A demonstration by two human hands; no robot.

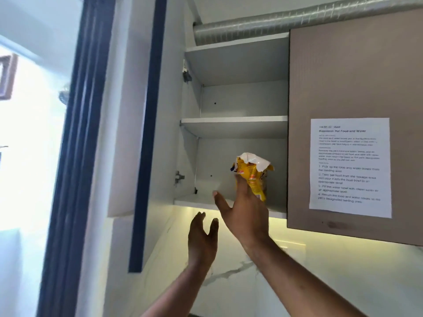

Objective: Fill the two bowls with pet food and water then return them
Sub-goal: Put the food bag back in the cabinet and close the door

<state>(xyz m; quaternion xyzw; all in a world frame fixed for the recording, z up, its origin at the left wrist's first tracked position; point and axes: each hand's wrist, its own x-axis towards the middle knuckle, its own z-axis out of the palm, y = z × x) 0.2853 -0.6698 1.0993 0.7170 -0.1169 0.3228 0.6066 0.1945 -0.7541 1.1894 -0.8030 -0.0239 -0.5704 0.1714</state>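
Observation:
A yellow pet food bag (254, 172) with a torn white top stands on the bottom shelf (194, 201) of an open wall cabinet. My right hand (242, 211) reaches up to it, fingers against the bag's lower part, thumb spread out to the left. Whether the fingers grip the bag is hidden behind the hand. My left hand (202, 239) is raised just below the cabinet's bottom edge, fingers apart and holding nothing. No bowls are in view.
The cabinet's open door (142, 124) stands to the left, edge-on. A closed brown door (357, 76) on the right carries a printed task sheet (350, 167). Two upper shelves (233, 121) hold nothing. A silver duct (297, 18) runs above. Marble backsplash (332, 271) lies below.

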